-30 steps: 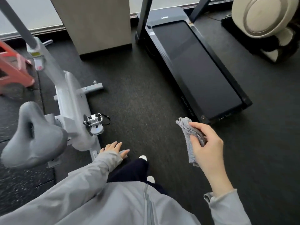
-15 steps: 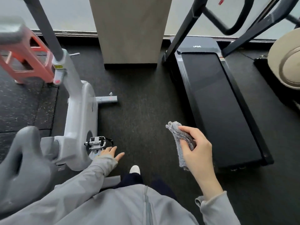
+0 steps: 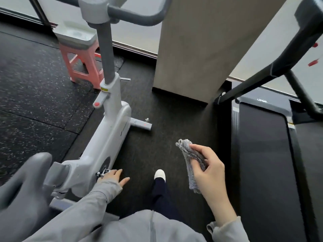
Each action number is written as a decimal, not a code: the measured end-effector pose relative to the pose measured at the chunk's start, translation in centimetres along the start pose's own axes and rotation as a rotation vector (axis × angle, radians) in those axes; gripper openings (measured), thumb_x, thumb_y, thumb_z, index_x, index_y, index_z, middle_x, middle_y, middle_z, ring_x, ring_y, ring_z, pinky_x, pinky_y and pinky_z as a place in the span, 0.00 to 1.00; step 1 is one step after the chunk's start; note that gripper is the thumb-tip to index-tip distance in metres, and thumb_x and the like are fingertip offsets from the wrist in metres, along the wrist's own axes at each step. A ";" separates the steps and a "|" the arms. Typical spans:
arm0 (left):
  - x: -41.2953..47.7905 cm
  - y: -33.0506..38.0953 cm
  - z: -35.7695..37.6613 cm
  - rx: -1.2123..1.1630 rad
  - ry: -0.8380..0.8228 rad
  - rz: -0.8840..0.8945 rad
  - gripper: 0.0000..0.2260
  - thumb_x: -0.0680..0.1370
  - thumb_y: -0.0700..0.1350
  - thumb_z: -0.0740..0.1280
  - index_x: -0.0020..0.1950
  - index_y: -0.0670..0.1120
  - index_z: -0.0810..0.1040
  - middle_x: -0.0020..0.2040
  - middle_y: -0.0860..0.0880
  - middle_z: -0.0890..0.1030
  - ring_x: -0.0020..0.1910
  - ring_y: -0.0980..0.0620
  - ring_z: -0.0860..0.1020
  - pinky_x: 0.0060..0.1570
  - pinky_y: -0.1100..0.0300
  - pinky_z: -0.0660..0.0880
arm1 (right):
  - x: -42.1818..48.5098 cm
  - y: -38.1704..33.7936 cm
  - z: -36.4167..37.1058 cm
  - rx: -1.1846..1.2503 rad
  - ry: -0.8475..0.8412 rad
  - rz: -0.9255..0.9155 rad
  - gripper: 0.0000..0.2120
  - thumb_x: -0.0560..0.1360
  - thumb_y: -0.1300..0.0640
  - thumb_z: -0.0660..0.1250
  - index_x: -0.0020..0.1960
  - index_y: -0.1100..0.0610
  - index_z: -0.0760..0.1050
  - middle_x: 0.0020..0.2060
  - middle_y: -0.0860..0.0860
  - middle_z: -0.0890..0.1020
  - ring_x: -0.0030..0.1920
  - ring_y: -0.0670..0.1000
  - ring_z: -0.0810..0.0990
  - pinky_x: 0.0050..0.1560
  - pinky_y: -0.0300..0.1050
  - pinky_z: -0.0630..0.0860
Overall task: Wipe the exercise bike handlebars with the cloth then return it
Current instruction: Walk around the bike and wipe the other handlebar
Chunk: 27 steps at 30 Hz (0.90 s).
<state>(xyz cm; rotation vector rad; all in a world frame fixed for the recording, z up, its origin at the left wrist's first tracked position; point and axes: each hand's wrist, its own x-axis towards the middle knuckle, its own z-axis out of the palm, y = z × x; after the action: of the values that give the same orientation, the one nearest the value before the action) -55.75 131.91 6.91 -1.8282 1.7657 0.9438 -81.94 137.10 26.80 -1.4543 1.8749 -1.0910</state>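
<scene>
A grey fluffy cloth (image 3: 192, 159) hangs folded from my right hand (image 3: 210, 169), which grips it at mid-height over the dark floor, right of the bike. The white exercise bike (image 3: 106, 137) stands at left, its grey post rising to dark handlebars (image 3: 138, 16) at the top of the view, well above and left of the cloth. The grey saddle (image 3: 22, 194) is blurred at lower left. My left hand (image 3: 113, 177) hangs low beside the bike's pedal, fingers apart, holding nothing.
A black treadmill (image 3: 265, 163) lies at right with its dark frame rails (image 3: 272, 67) slanting overhead. A beige pillar (image 3: 201, 49) stands ahead between bike and treadmill. A pink stool (image 3: 83, 62) sits behind the bike post. My white shoe (image 3: 160, 174) is on the floor.
The view has tilted up and swung, bringing the bike's post and handlebars into sight. My right hand still holds the cloth; my left hand stays low by the pedal.
</scene>
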 end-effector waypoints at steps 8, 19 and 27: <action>6.0 7.6 -6.9 0.000 0.080 -0.061 0.29 0.78 0.63 0.50 0.75 0.53 0.53 0.77 0.52 0.54 0.75 0.50 0.56 0.73 0.52 0.56 | 14.7 1.4 -1.7 0.039 -0.142 -0.137 0.18 0.71 0.72 0.68 0.54 0.51 0.78 0.49 0.44 0.81 0.52 0.39 0.79 0.52 0.33 0.77; 9.1 10.2 -16.9 -0.204 0.349 -0.151 0.28 0.78 0.62 0.55 0.74 0.52 0.56 0.75 0.54 0.60 0.73 0.53 0.60 0.71 0.56 0.59 | 26.5 -0.8 0.6 0.160 -0.235 -0.265 0.20 0.70 0.72 0.68 0.53 0.49 0.78 0.48 0.42 0.81 0.51 0.38 0.79 0.50 0.26 0.73; 10.9 9.3 -30.3 -0.391 0.645 0.086 0.32 0.74 0.61 0.60 0.73 0.45 0.62 0.72 0.47 0.66 0.70 0.50 0.65 0.71 0.58 0.58 | 32.5 -4.6 4.6 0.211 -0.116 -0.373 0.20 0.69 0.73 0.69 0.53 0.51 0.79 0.49 0.44 0.80 0.51 0.37 0.79 0.51 0.24 0.71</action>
<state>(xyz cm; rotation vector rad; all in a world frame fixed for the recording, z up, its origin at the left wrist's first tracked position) -60.05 101.83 21.00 -2.5375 2.1489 0.8269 -85.14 104.31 30.49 -1.7412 1.3941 -1.2974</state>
